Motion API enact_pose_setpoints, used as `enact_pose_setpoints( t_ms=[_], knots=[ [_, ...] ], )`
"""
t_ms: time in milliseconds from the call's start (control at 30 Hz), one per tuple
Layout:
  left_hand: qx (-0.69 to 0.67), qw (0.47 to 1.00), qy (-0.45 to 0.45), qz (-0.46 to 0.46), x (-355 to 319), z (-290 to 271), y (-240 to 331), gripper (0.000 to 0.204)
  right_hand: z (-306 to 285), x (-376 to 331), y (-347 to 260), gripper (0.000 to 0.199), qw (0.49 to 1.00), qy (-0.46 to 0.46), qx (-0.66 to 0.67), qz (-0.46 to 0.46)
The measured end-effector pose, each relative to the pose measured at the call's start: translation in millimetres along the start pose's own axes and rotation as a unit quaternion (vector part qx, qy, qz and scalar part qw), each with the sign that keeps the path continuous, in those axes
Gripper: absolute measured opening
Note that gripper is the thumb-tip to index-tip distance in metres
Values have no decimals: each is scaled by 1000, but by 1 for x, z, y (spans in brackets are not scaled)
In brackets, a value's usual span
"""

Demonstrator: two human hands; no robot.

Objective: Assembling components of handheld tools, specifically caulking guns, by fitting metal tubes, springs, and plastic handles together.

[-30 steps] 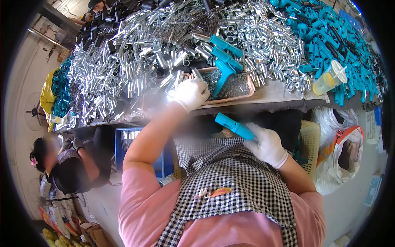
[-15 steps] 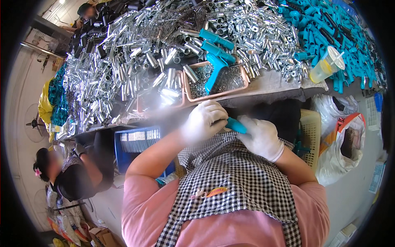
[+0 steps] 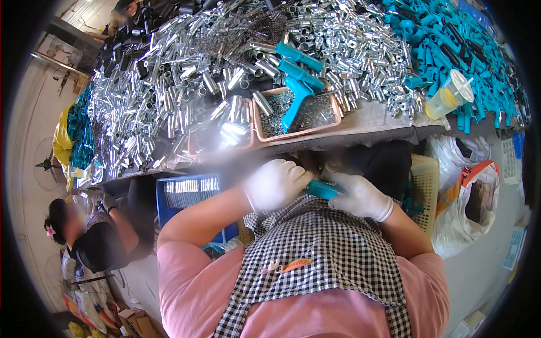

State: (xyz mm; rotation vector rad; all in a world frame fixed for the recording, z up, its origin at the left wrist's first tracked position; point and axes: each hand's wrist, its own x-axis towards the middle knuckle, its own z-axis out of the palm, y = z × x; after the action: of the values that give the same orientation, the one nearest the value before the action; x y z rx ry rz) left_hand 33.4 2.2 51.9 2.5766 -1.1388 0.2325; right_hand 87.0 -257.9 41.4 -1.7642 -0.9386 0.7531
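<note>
My left hand [image 3: 277,185], in a white glove, is closed with its fingers curled at the left end of a teal plastic tube-shaped part [image 3: 322,190]. From the other side my right hand [image 3: 363,196], gloved too, grips the same part, its thumb and fingers around the right end. The part lies nearly level above my checked apron [image 3: 321,236], in front of the table edge. My fingers hide both its ends. Beyond my hands, a teal pistol-shaped piece [image 3: 297,101] leans in a pinkish tray [image 3: 270,137] of tiny metal bits.
Shiny metal tubes [image 3: 169,107] heap across the table, with teal parts [image 3: 434,50] at right beside a lidded cup [image 3: 445,100]. A blue crate [image 3: 169,205] stands below left, a cream basket [image 3: 425,194] and white sacks [image 3: 465,219] at right. Another person [image 3: 96,236] sits at left.
Both hands have shifted slightly downward and the left one a little leftward. The teal part has turned between them and shows more of its side.
</note>
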Motion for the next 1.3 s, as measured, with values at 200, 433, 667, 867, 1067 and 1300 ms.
enact_pose_setpoints(
  t_ms=[200, 433, 667, 867, 1067, 1300],
  knots=[
    [-29, 994, -93, -48, 17, -8, -7, 35, 1, 13, -2, 72, 980, -25, -165, -107],
    [249, 956, -42, -149, 7, -18, -100, 18, -6, 3, 13, 62, 979, 165, -35, -114],
    [121, 910, -187, -348, 23, -11, -113, 22, -2, 6, -2, 70, 968, 68, 238, 50],
    [123, 939, -20, -319, 12, 8, -104, 14, 9, -1, 9, 68, 942, 97, 317, 58],
    [70, 942, 164, -283, -3, 15, -98, 15, 4, 6, -13, 66, 906, 65, 403, 112],
    [-70, 954, 218, -196, 11, -22, -37, 6, 7, 2, -10, 70, 860, 15, 494, 122]
  ],
)
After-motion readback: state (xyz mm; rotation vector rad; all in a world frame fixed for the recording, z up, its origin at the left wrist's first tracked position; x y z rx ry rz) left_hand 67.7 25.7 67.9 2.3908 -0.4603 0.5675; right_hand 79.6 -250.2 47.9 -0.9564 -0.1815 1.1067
